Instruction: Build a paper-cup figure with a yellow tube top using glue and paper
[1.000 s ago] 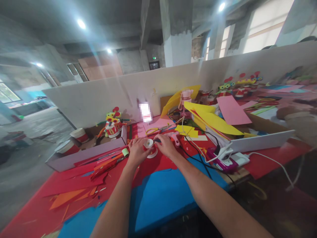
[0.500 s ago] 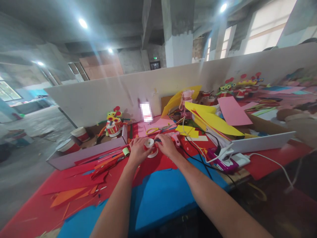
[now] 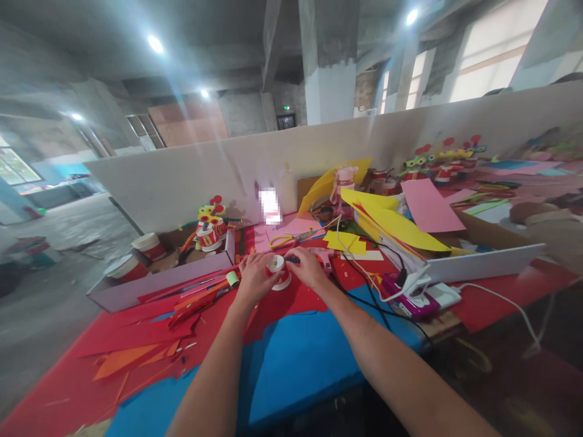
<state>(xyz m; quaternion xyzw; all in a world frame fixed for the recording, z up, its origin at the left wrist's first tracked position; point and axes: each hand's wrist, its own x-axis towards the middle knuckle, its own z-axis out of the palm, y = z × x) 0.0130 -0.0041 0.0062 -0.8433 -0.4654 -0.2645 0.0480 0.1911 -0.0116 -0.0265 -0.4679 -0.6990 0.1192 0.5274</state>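
A small red and white paper cup point(image 3: 283, 280) stands on the red table covering, its wide rim down and a white round face on top. My left hand point(image 3: 255, 273) is closed around the cup's left side, thumb across its front. From the right, my right hand point(image 3: 307, 268) pinches a short, dark, ribbed piece point(image 3: 294, 260) against or close beside the cup's upper side; whether they touch I cannot tell. Just behind my right hand lies a pink glue gun point(image 3: 325, 261), partly hidden. Yellow-handled scissors point(image 3: 280, 241) rest beyond the cup.
A finished-looking cup figure point(image 3: 209, 230) with coiled arms stands in a shallow box point(image 3: 159, 282) on the left, beside paper cups. Paper scraps point(image 3: 136, 361) cover the left. Cables run from a purple power strip point(image 3: 405, 297) on the right. A lit screen point(image 3: 270, 206) leans against the white partition point(image 3: 195, 170).
Both hands stay at the cup with almost the same grip. The whole view has shifted very slightly; nothing else visibly moved.
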